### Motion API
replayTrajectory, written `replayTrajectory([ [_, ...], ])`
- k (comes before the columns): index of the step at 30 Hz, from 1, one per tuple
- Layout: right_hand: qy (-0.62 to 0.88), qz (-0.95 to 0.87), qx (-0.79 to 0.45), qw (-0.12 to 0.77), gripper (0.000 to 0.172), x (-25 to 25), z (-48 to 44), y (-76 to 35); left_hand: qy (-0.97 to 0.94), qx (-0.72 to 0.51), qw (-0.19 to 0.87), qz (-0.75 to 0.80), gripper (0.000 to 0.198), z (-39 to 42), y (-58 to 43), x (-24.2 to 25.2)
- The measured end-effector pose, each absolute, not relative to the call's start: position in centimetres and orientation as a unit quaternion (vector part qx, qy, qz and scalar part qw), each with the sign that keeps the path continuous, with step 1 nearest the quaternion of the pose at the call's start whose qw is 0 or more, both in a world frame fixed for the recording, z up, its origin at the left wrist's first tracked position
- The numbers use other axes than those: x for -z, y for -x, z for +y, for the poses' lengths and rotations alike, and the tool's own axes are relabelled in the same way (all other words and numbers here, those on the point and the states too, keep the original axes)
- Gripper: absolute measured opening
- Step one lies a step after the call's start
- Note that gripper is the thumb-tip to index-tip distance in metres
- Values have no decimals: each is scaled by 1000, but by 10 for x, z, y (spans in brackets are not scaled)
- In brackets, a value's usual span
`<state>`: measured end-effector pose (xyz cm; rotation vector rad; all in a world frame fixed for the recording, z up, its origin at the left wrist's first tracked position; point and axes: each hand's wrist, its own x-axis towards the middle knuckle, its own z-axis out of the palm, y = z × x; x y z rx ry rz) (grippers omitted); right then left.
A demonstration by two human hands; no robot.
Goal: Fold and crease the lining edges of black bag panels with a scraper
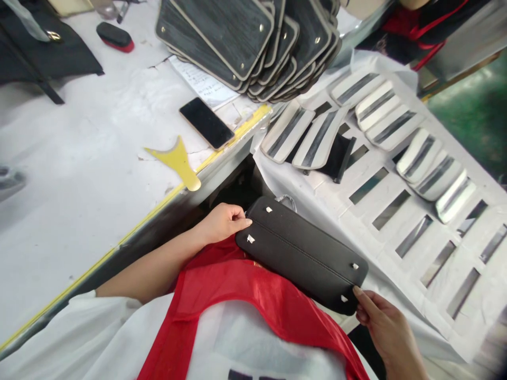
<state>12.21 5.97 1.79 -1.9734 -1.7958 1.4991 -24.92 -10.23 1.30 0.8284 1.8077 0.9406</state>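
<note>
My left hand (224,224) pinches the 10 o'clock end of a black, leathery, round-cornered panel (301,257) at 5 o'clock in my view; my right hand (385,323) grips its 4 o'clock end. A stitched seam (300,247) runs between 4 white tabs (269,210). Grey-edged boards (233,39) pile at 12 o'clock.

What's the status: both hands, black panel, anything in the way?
Left hand pinching one end of black panel. Right hand pinching the opposite end. Stitched seam lengthwise, white bits near corners. No obstruction seen between hands.
</note>
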Motion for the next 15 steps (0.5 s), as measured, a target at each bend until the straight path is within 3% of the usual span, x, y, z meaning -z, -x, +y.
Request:
replayTrajectory([
  [15,654,-533,-535,41,45,-17,60,-126,-354,-371,384,768,31,-104,236,-15],
])
